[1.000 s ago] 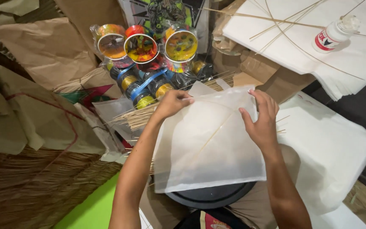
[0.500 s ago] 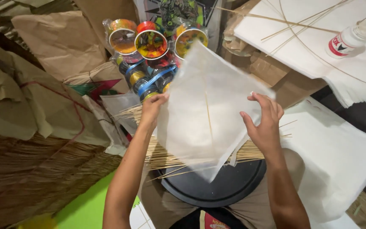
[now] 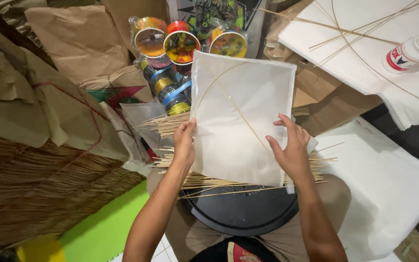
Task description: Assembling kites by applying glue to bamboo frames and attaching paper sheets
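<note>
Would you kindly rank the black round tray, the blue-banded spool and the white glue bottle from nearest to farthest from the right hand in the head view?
1. Black round tray, just below the right hand.
2. Blue-banded spool, upper left.
3. White glue bottle, far upper right.

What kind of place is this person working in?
Probably a small kite-making workshop. Both hands, the left hand and the right hand, hold a white paper kite with thin stick ribs, above a bundle of bamboo sticks, near colourful string spools and a glue bottle.

white glue bottle (image 3: 410,52), red label, top right
</note>
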